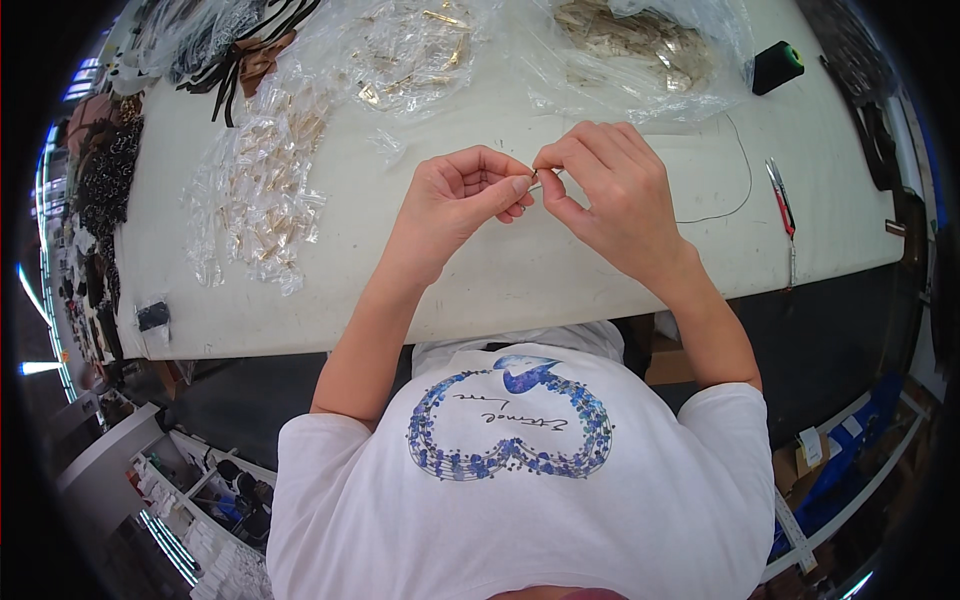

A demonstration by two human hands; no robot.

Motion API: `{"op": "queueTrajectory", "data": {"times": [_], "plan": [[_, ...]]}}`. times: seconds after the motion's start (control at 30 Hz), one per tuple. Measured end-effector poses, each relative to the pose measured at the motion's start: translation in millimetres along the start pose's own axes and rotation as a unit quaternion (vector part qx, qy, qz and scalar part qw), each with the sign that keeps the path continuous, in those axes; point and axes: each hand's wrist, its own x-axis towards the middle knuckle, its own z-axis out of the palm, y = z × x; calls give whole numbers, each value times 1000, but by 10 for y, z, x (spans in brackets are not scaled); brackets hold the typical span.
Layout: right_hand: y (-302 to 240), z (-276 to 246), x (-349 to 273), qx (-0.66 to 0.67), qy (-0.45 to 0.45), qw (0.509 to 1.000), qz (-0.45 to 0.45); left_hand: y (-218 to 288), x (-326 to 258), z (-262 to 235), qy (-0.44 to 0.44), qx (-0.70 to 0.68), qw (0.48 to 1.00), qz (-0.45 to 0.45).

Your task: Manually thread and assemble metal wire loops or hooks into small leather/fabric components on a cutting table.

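My left hand (465,195) and my right hand (615,195) meet over the middle of the table, both closed in a pinch. Between the fingertips shows a tiny thin piece (536,180), pale with a dark spot, too small to name. Past my right hand a dark thread (748,185) curves over the tabletop, toward the green-ended black thread spool (778,68) at the far right. Whether the thread runs into my fingers is hidden behind the hand. Red-handled scissors (782,205) lie to the right of my right hand.
Small clear packets with gold-coloured pieces (270,190) are heaped to the left. Clear plastic bags hold gold-coloured parts (415,55) and flat beige pieces (640,45) at the back. Black straps (240,60) lie far left. A small dark packet (153,317) sits near the table's (420,300) left front corner.
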Motion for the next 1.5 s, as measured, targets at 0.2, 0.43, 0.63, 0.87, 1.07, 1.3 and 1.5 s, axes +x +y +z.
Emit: {"op": "queueTrajectory", "data": {"times": [0.2, 0.43, 0.63, 0.87, 1.07, 1.3, 1.5], "plan": [[21, -17, -17, 5, 4, 1000, 4, -11, 5, -7, 4, 23, 1000, -4], [14, -17, -22, 25, 13, 999, 14, -10, -4, -7, 16, 32, 999, 5], [-5, -64, -47, 106, 27, 989, 99, 24, -18, -68, 11, 20, 1000, -8], [-98, -84, -43, 214, -25, 964, 155, 33, -40, -73, 10, 10, 1000, 2], [-79, -9, -86, 180, -5, 975, 128, 31, -48, -61, 13, -9, 1000, 10], [-106, -6, -50, 160, 10, 980, 115, 35, -51, -46, 21, -13, 1000, 12], [-109, 9, -40, 166, 10, 978, 123, 18, -44, -39, 29, -3, 999, 15]]}}
